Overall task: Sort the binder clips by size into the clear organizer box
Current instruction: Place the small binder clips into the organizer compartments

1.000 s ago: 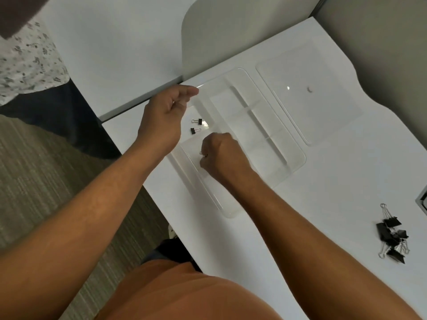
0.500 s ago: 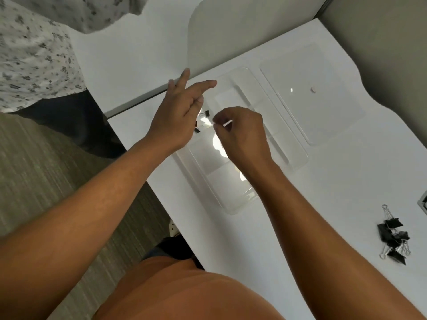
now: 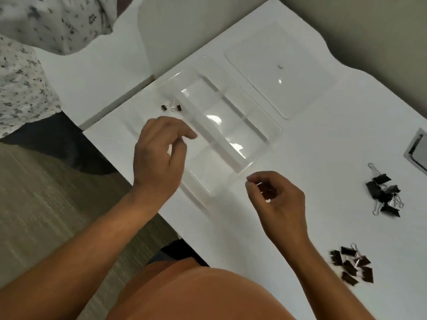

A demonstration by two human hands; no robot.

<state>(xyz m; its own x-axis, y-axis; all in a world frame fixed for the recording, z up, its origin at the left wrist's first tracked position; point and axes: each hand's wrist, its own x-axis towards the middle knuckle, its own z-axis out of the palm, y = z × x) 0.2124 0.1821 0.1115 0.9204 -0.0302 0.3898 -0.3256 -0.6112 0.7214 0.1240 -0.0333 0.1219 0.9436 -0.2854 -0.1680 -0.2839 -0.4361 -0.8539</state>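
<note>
The clear organizer box point(image 3: 273, 132) lies slantwise on the white desk, divided into several compartments. Two small black binder clips point(image 3: 171, 108) lie in its far-left compartment. My left hand point(image 3: 159, 158) hovers over the near-left part of the box, fingers loosely curled and apart, holding nothing. My right hand point(image 3: 278, 200) is off the box, just past its near corner, with fingers curled and thumb close to the index finger. Its palm is in shadow, so I cannot tell whether it holds a clip. A pile of large clips point(image 3: 383, 195) and a pile of medium clips point(image 3: 353, 265) lie to the right.
The box's clear lid point(image 3: 279, 82) lies flat behind the box. A metal desk grommet point(image 3: 418, 148) is at the right edge. Another person in a patterned shirt point(image 3: 23, 70) stands at the far left. The desk's left edge drops to carpeted floor.
My right hand has pulled back from the far-left compartment to a spot off the box's near corner. My left hand has come from the box's far edge toward its near-left side.
</note>
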